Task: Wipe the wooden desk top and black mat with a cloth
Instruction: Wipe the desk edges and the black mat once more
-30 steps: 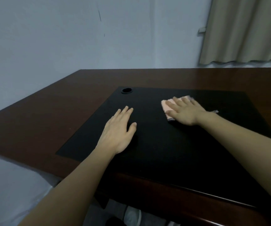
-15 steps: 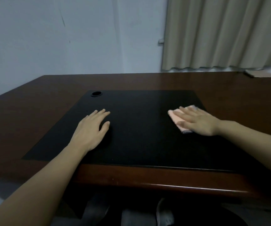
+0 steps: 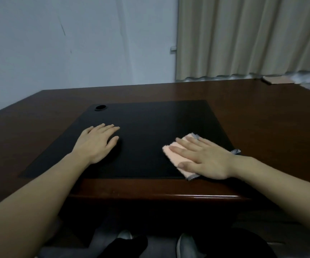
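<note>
A black mat lies on the dark wooden desk top. A folded pink cloth with grey trim sits near the mat's front right corner. My right hand lies flat on the cloth, fingers straight, pressing it onto the mat. My left hand rests palm down on the mat's left half, fingers straight, holding nothing.
A round black cable hole sits at the mat's far left corner. A flat brown object lies at the desk's far right edge. A curtain hangs behind the desk beside a grey wall. Shoes show below the front edge.
My right hand has dragged the cloth toward the mat's front right corner, nearer to me. The view has swung right. My left hand stays flat on the mat.
</note>
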The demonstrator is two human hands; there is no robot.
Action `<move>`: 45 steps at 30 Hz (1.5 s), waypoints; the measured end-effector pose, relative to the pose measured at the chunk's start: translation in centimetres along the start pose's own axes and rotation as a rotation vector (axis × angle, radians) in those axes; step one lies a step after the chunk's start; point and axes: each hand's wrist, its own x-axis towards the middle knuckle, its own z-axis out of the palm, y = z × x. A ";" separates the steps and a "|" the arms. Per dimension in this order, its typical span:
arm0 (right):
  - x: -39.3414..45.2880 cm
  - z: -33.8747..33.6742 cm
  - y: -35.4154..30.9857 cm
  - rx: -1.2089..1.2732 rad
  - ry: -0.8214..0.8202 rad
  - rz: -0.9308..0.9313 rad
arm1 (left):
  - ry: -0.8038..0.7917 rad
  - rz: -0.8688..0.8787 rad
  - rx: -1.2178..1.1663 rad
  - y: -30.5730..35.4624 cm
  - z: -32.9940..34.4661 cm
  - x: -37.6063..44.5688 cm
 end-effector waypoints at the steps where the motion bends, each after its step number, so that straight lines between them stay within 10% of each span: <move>1: -0.7 -0.2 1.5 0.006 -0.002 0.043 | 0.010 0.000 -0.019 0.4 -0.1 0.0; 9: 3.4 -0.4 6.6 0.017 0.024 0.415 | 0.023 0.103 -0.232 6.2 0.2 -0.2; 18: -2.9 1.1 -2.2 -0.021 0.034 0.039 | 0.066 0.108 -0.374 8.1 1.3 0.2; 28: -5.1 1.6 0.0 0.003 0.032 0.399 | 0.117 0.121 -0.393 8.2 1.5 -0.4; 34: -2.7 2.3 -8.3 -0.013 0.099 0.194 | 0.106 0.105 -0.390 8.2 1.0 -0.6; 45: -8.1 1.2 5.6 0.078 0.014 0.480 | 0.150 0.179 -0.368 8.5 1.1 -0.6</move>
